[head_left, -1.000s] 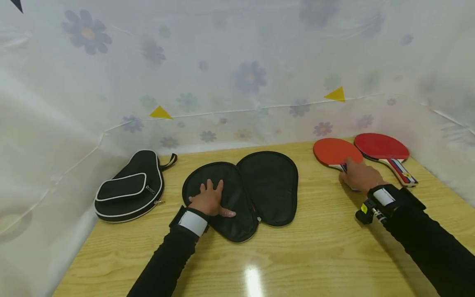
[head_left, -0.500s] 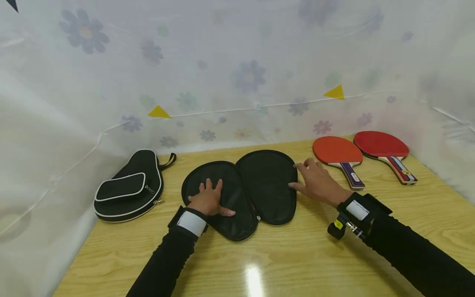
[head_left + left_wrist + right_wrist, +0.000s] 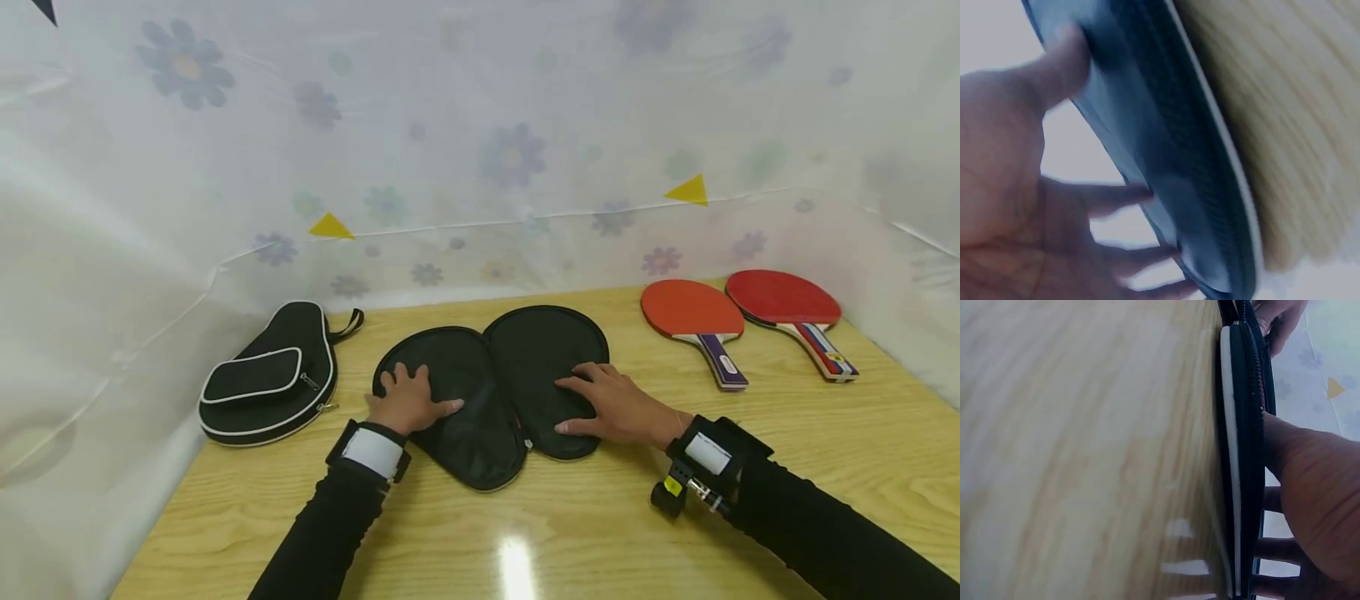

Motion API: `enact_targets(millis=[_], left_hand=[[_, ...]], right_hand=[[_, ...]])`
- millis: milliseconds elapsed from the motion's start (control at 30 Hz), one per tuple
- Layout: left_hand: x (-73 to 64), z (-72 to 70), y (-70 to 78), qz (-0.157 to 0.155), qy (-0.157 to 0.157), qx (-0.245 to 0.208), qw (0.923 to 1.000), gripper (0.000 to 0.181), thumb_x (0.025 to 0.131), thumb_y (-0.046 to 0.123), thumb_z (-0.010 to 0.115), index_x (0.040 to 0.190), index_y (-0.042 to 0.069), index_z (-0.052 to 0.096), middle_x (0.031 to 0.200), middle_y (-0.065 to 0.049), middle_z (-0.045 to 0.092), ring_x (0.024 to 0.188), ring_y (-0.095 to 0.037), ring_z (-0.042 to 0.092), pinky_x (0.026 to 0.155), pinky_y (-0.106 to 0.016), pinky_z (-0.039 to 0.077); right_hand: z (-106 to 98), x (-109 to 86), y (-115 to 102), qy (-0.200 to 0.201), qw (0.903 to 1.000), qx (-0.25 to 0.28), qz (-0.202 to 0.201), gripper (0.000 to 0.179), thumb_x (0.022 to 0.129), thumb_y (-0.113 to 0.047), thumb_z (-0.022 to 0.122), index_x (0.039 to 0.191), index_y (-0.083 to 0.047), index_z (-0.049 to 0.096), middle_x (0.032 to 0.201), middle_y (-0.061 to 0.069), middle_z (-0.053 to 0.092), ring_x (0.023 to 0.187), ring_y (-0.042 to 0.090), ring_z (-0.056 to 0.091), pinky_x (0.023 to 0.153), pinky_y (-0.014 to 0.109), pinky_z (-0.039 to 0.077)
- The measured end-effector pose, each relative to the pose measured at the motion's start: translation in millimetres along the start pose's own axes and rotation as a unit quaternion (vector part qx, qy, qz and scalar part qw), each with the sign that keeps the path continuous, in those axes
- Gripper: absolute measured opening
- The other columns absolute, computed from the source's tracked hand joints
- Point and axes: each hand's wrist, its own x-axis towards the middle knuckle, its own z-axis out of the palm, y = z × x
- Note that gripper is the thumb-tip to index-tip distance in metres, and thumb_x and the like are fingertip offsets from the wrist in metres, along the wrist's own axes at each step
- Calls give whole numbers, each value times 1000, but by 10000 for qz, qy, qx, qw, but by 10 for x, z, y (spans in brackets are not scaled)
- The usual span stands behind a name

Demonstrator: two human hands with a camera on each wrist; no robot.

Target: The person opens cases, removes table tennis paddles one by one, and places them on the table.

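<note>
A black table tennis bat case (image 3: 480,433) lies unzipped on the table, its two halves spread side by side. My left hand (image 3: 405,404) rests on the left half with fingers spread. In the left wrist view, the fingertips (image 3: 1069,53) touch the black fabric just inside the zip edge. Over the right half is my right hand (image 3: 611,404), fingers apart and slightly bent, fingertips on the case. In the right wrist view, the thumb and fingers reach over the zipped rim (image 3: 1244,456). Neither hand grips anything.
A second black case (image 3: 266,371) with white piping and a front pocket lies at the left. Two red bats, one with a purple handle (image 3: 722,362) and one with a striped handle (image 3: 825,350), lie at the back right. A flowered curtain (image 3: 510,158) hangs behind the table.
My right hand has let go of the purple-handled bat and moved left onto the right half of the case. The left hand has shifted slightly left.
</note>
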Motion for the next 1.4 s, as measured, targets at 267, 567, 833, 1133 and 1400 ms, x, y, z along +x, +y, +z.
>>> enact_targets(millis=[267,567,833,1133,1400], left_hand=[[86,-206,-281,-599,451,-1298,9887,88,100,40,60,155,-12,15,151,-47,12,137,-67,16,109,-70,25],[-88,-438,-56,-31,1511,-2844,9467,85,102,29,58,161,-1,4,162,-32,12,148,-49,18,115,-62,26],[-415,-353,603,1508,2865,-3324,8858,73,97,17,63,158,3,26,143,-25,41,114,-36,56,90,-48,53],[-495,82,1032,3274,3001,-1467,8838,74,97,25,70,157,4,32,149,-21,43,137,-35,42,107,-46,44],[-468,325,1128,2867,771,-800,9516,78,99,37,65,160,7,27,162,-24,25,148,-39,29,113,-47,38]], right_hand=[[14,7,12,98,9999,53,-101,63,92,-43,72,139,-4,58,140,29,47,127,51,45,102,67,37],[27,18,39,20,10000,-8,-76,63,92,-45,71,138,-4,59,138,29,48,123,49,47,99,63,42],[-6,29,25,183,9996,217,-3,57,99,-40,64,141,-3,55,135,25,53,120,46,52,97,65,42],[-109,61,26,893,9827,1545,497,44,112,-28,36,135,3,58,129,21,63,120,37,60,101,57,46],[-187,-29,82,1182,9583,2137,1483,70,111,-45,16,147,7,44,143,28,52,137,44,45,111,61,32]])
